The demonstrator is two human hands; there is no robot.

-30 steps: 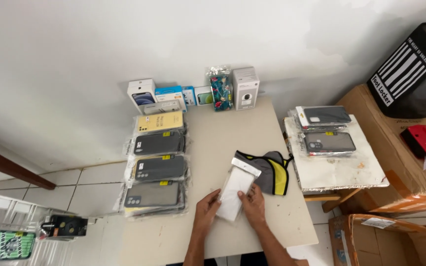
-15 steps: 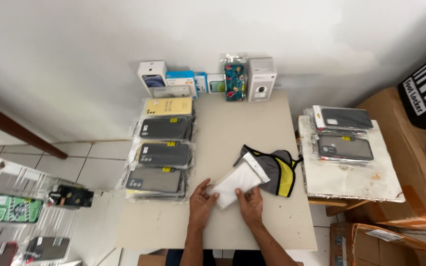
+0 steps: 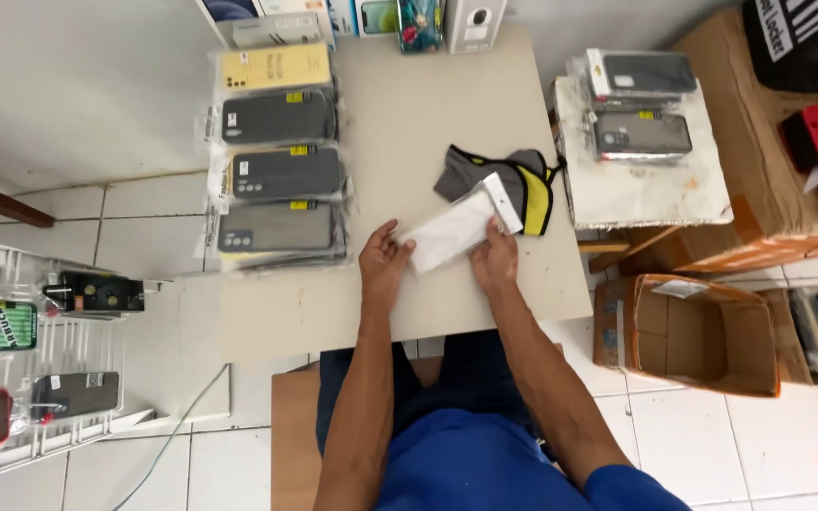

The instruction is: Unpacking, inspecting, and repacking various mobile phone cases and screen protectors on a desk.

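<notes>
My left hand [image 3: 385, 260] and my right hand [image 3: 494, 255] hold a flat white packet [image 3: 456, 227] between them, low over a beige table [image 3: 409, 132]. The left hand grips its near-left end, the right hand its right side. Just behind the packet lies a grey, black and yellow face mask [image 3: 508, 180]. To the left of my hands, a column of phone cases in clear sleeves [image 3: 276, 170] lies on the table, a yellow one at the far end and dark ones nearer.
Small boxes [image 3: 409, 19] stand along the table's far edge. A white slab [image 3: 646, 175] to the right carries two more packaged cases. An open cardboard box [image 3: 688, 331] sits on the tiled floor at right; a white wire rack [image 3: 30, 360] with cases stands at left.
The view has tilted down and closer, so my arms and lap show. My hands have turned the white packet to lie more sideways.
</notes>
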